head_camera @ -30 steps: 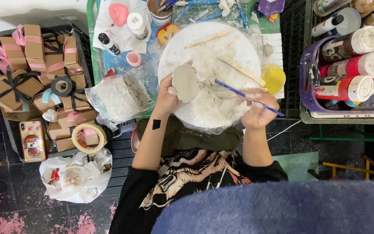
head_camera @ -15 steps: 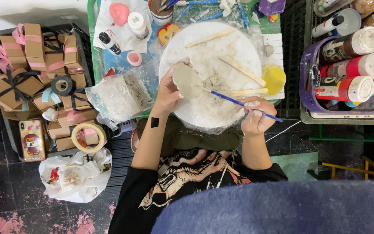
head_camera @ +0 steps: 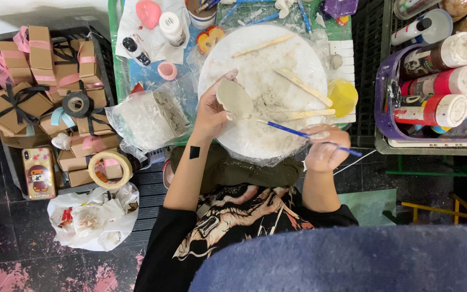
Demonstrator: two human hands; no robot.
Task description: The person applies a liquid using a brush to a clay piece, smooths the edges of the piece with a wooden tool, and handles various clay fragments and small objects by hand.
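My left hand (head_camera: 212, 111) holds a flat oval piece of grey clay (head_camera: 234, 98) over a round white work board (head_camera: 285, 59) wrapped in clear plastic. My right hand (head_camera: 326, 147), smeared with clay, grips a thin blue-handled brush (head_camera: 290, 130) whose tip points left toward the clay piece. Two wooden modelling sticks (head_camera: 302, 86) and a third (head_camera: 264, 45) lie on the board. A block of grey clay in a plastic bag (head_camera: 148, 116) sits just left of my left hand.
A yellow cup (head_camera: 343, 96) stands at the board's right edge. Paint bottles fill a purple bin (head_camera: 433, 89) at right. Brown gift boxes with ribbons (head_camera: 44, 81), tape rolls (head_camera: 109, 168) and a phone (head_camera: 39, 173) lie at left. A white plastic bag (head_camera: 93, 216) rests on the floor.
My left hand has lifted the clay piece slightly up the board. My right hand has swung the brush so its tip now reaches toward the clay piece.
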